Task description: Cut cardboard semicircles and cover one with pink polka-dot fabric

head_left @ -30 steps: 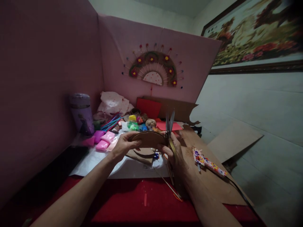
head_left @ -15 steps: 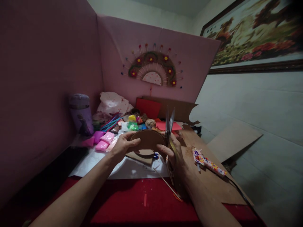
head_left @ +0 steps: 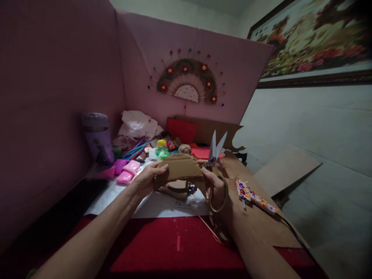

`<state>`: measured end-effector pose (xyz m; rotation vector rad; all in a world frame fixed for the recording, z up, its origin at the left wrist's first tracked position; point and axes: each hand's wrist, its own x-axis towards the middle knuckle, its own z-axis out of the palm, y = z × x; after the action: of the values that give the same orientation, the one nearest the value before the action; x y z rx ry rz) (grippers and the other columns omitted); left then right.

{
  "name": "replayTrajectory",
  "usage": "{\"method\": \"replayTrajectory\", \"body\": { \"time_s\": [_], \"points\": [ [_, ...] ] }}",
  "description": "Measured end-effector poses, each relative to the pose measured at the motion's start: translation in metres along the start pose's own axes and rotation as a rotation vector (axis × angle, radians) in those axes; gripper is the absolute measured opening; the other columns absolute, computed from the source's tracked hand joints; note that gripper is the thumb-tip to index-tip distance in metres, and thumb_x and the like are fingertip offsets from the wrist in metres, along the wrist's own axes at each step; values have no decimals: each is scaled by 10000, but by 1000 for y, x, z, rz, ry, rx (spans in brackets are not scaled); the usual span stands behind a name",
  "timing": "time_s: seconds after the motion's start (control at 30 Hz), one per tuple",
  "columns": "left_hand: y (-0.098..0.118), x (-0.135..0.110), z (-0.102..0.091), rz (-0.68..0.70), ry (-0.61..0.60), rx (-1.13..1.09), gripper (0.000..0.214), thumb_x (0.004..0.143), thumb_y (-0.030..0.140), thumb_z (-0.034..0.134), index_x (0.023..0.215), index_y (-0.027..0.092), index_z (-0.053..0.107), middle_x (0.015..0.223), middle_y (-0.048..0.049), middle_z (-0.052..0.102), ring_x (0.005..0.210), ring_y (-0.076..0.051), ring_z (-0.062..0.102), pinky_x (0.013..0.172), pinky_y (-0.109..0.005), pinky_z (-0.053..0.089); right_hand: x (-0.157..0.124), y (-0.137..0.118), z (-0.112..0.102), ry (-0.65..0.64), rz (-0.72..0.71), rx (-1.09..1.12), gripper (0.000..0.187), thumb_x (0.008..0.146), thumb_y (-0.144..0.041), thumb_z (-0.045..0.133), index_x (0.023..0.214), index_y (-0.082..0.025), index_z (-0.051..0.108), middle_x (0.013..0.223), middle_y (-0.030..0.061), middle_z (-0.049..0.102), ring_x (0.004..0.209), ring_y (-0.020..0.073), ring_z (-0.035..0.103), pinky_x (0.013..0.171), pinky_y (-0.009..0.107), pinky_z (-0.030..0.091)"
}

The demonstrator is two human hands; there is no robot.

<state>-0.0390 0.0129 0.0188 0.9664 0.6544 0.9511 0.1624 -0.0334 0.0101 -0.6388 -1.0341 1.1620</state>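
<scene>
A brown piece of cardboard (head_left: 180, 168) with a curved top edge is held up between my two hands over the white sheet. My left hand (head_left: 149, 176) pinches its left end, thumb in front. At the right end, my right hand (head_left: 215, 186) grips the cardboard and also carries a pair of scissors (head_left: 214, 153), blades spread and pointing up, with the handle loops around the palm side. Below the cardboard, another curved cardboard piece (head_left: 174, 192) is partly hidden. Thin sticks (head_left: 205, 224) lie under my right hand.
A floral glue gun (head_left: 255, 197) with a black cord rests on a large cardboard sheet (head_left: 261, 224) at right. Clay packets (head_left: 131, 167), twine (head_left: 184, 149), red paper (head_left: 181, 130) and a purple tumbler (head_left: 99, 139) stand behind. A decorated half-round fan (head_left: 186, 73) hangs on the pink panel.
The cardboard has tilted, so its face and creased top edge show differently. The scissors have swung right with their blades farther apart. Both hands still hold on.
</scene>
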Motion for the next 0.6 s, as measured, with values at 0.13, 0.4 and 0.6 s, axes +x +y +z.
{"method": "replayTrajectory", "body": {
  "time_s": [0.13,0.4,0.6],
  "points": [
    [2,-1,0,-30,16,-16,393,719,192,648,1098,142,559,893,-112,653,656,-247,675,378,-261,517,4,1,-4,15,21,131,225,759,-280,595,979,-229,594,848,4,693,772,212,664,708,352,519],
    [3,0,-1,-29,17,-5,384,732,183,633,1102,120,554,887,-130,659,674,-261,678,387,-265,525,5,-3,-1,-21,113,137,317,712,-273,645,1025,-253,594,892,14,706,812,245,671,726,406,529],
    [1,0,-1,-15,-2,13,395,731,224,647,1105,140,553,897,-117,659,690,-257,681,407,-268,538,8,2,-6,36,39,132,377,678,-262,684,1042,-245,586,901,13,704,869,244,662,786,402,519]
  ]
}}
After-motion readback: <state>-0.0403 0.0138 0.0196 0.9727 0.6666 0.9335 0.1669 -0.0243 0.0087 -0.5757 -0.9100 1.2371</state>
